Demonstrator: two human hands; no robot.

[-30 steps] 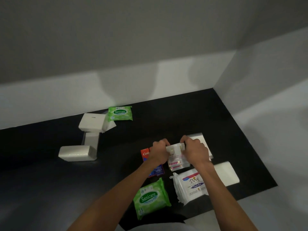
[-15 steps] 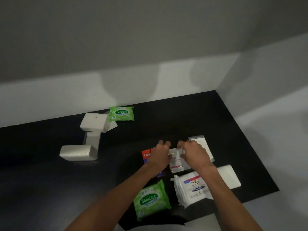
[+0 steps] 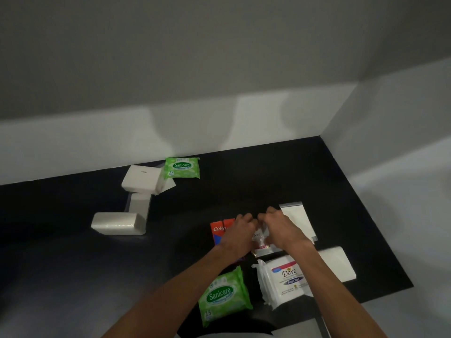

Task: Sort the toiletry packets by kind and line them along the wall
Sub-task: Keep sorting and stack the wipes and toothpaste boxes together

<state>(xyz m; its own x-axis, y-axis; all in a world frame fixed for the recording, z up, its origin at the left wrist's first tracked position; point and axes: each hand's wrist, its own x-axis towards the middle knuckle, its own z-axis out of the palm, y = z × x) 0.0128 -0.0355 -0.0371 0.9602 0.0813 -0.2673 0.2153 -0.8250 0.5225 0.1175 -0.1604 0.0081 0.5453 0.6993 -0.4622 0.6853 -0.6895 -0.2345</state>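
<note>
Left hand: the left hand (image 3: 240, 234) lies low over the black mat (image 3: 268, 172), fingers curled down, pinching the left side of the little packets (image 3: 262, 240).
Right hand: the right hand (image 3: 283, 229) is just beside the left one, almost touching it, fingers curled too, pinching the right side of the same little packets.
Little packets: white with a bit of pink, half hidden under both hands, in the middle of the mat and well away from the wall (image 3: 195, 125).
Red box: a red box (image 3: 220, 228) peeks out from under the left hand.
Near green pack: the near green pack (image 3: 224, 297) lies at the front of the mat, under the left arm.
White Dove pack: the white Dove pack (image 3: 286, 279) lies just right of the near green pack.
Long white pack: the long white pack (image 3: 336, 263) lies to the right, past the right arm.
Flat bag: a flat bag (image 3: 297, 220) lies behind the right hand.
Far green pack: the far green pack (image 3: 182, 167) sits right against the wall.
Square white pack: the square white pack (image 3: 140, 178) is next to the far green pack, on its left, near the wall.
Thin white pack: the thin white pack (image 3: 139, 207) lies just in front of the square one.
Low white pack: the low white pack (image 3: 117, 223) lies to the left, touching the thin one.
</note>
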